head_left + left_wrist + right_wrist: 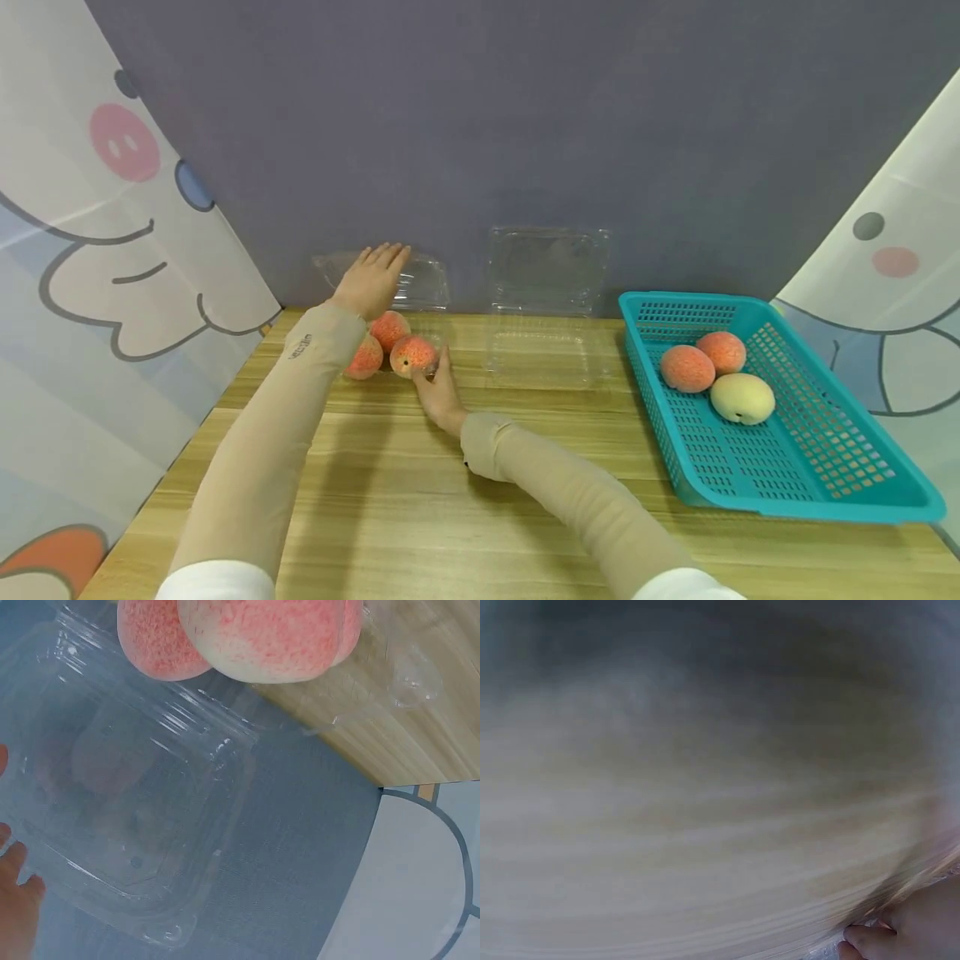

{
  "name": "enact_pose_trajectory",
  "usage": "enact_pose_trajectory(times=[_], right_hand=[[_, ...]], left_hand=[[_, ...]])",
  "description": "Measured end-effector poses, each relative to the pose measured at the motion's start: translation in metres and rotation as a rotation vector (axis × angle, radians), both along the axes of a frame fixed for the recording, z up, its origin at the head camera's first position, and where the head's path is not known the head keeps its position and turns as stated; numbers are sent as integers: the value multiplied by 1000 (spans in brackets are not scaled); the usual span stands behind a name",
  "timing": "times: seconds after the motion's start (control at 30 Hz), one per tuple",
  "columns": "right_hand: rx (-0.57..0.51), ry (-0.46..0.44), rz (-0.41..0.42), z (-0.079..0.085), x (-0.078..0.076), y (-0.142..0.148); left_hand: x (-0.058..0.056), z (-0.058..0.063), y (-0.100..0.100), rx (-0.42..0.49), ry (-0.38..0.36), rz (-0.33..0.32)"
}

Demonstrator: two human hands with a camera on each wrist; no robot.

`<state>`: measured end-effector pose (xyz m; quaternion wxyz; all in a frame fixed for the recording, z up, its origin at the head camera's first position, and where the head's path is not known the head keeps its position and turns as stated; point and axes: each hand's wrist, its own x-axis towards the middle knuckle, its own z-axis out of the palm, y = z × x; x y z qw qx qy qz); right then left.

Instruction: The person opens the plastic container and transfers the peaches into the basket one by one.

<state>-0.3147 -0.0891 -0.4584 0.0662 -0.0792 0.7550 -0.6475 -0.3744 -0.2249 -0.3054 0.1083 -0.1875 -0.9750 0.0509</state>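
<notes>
Three red-and-yellow peaches point(414, 357) sit in the base of a clear plastic clamshell box at the back left of the table. Its clear lid point(112, 795) stands raised behind them, leaning toward the grey backdrop. My left hand point(372, 279) is stretched out over the lid, fingers straight, and partly covers it in the head view. At the front right corner of this box is my right hand point(441, 396), its thumb by the nearest peach and its fingers extended along the side. The right wrist view is mostly blurred tabletop, with fingertips near clear plastic in the lower corner.
A second clear clamshell box point(546, 354) stands with its lid up to the right, nothing inside. At the far right, a teal basket point(675, 467) holds two pink peaches point(687, 369) and a pale yellow fruit point(742, 398). The grey backdrop rises behind the table point(420, 517).
</notes>
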Motion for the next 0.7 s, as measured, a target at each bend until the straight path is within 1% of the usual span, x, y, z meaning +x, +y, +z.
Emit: enact_pose_trajectory(times=[0.1, 0.2, 0.3, 0.4, 0.53, 0.57, 0.7], right_hand=[[-10, 8, 1, 1, 0, 1], [-14, 7, 7, 1, 0, 1], [-9, 5, 12, 2, 1, 1], [-10, 9, 14, 2, 1, 1], [7, 24, -5, 3, 2, 1], [16, 22, -8, 4, 2, 1], [26, 6, -7, 4, 2, 0]], left_hand=[[-5, 0, 1, -40, 7, 17], [-7, -5, -1, -61, 12, 25], [-7, -12, -5, -42, 1, 33], [-3, -17, -9, 21, -36, 63], [6, -22, -18, 137, -117, 153], [9, -23, -21, 166, -145, 181], [24, -31, -37, 303, -296, 295]])
